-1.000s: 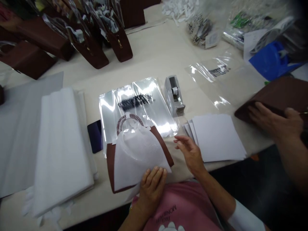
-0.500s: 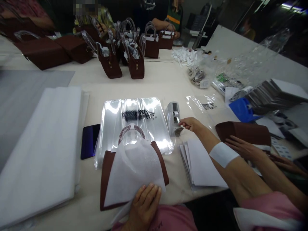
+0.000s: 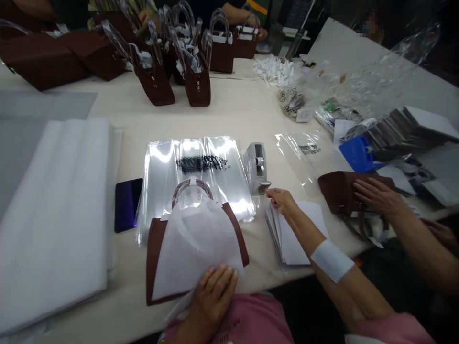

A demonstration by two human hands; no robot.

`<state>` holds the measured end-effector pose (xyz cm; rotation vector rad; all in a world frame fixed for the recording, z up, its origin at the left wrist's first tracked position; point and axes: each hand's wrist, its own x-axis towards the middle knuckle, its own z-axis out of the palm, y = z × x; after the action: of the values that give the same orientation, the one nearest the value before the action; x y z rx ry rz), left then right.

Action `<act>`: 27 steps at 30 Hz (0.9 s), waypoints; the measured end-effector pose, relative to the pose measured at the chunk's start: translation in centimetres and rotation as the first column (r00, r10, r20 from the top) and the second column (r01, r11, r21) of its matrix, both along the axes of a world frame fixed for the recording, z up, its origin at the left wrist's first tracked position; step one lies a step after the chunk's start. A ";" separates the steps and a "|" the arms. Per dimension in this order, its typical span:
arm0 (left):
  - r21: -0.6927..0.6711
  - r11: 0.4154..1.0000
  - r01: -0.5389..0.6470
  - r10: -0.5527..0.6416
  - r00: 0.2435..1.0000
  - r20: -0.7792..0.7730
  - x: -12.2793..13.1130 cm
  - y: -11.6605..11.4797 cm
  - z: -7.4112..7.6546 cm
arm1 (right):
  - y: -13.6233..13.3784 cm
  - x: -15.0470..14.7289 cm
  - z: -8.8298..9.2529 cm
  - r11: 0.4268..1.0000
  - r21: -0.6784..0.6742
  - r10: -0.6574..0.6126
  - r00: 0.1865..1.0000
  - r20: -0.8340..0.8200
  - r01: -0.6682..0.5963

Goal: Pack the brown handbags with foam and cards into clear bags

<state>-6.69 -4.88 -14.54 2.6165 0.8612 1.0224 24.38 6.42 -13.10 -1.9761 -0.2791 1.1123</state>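
Observation:
A brown handbag (image 3: 153, 267) lies at the table's near edge, its front covered by a white tissue sheet (image 3: 201, 248) and its handle (image 3: 192, 183) wrapped in clear film. My left hand (image 3: 217, 291) rests flat on the lower edge of the sheet, fingers stretched out. At the front end of a grey tape dispenser (image 3: 255, 167), my right hand (image 3: 281, 198) is closed in a pinch on the end of the clear tape, which is hard to see. Under the bag's handle lies a stack of clear printed plastic bags (image 3: 161, 167).
White sheets (image 3: 68, 205) and a phone (image 3: 128, 205) lie left; a stack of white cards (image 3: 301, 239) lies right. A co-worker's hand (image 3: 380, 196) touches another brown bag (image 3: 333, 191). Several brown handbags (image 3: 197, 88) stand at the back. A blue object (image 3: 358, 155) lies far right.
My right hand has drawn slightly from the dispenser toward me, still pinched. My left hand stays on the sheet. The co-worker's bag has turned, showing its handles. The view has shifted slightly.

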 end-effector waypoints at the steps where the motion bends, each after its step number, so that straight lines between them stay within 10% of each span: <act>1: -0.008 1.000 0.013 -0.013 1.000 -0.024 -0.1 0.0 0.1 | 0.3 -0.2 -0.3 1.000 0.006 -0.020 1.000 0.017 0.020; 7: 0.024 0.998 0.058 -0.057 0.996 -0.067 -0.4 0.1 0.1 | -2.1 -3.0 3.3 0.987 0.157 -0.025 0.998 0.059 0.015; 13: 0.048 0.995 0.089 -0.084 0.992 -0.091 -0.7 0.1 0.1 | -11.4 -10.8 7.9 0.925 0.180 0.365 0.916 -0.165 -0.336; 27: 0.022 0.986 0.164 -0.160 0.981 -0.108 -1.0 0.1 -0.1 | -15.3 -16.9 3.2 0.948 0.075 0.311 0.950 -0.033 -0.308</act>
<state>-7.68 -4.79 -14.64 2.7347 0.6448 0.8678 7.44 -8.91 -9.92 -1.8850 -0.6139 1.3233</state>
